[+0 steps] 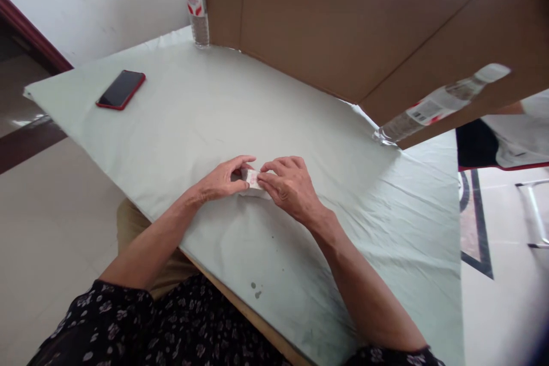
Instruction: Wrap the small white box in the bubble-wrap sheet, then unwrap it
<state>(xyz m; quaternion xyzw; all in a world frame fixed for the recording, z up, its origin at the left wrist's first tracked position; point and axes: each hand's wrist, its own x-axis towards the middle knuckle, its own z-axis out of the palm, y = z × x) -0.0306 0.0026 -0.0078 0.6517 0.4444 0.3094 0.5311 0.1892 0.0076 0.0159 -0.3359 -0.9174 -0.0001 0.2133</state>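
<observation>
A small white block (252, 179) with faint red marks on its top lies near the middle of the cloth-covered table. My left hand (222, 179) holds its left end, with the thumb on the near side and the fingers curved round the far side. From the right, my right hand (288, 184) has its thumb and fingertips pinched together on the block's right end, hiding part of it. Just below, a white edge shows under the right fingers; whether it belongs to the block I cannot tell.
A phone (122, 90) in a red case lies at the left. Two water bottles, one upright (197, 8) and one at the right (437, 106) appearing slanted, stand by a tall brown cardboard panel (326, 17). Part of a person in white (525, 131) shows at far right.
</observation>
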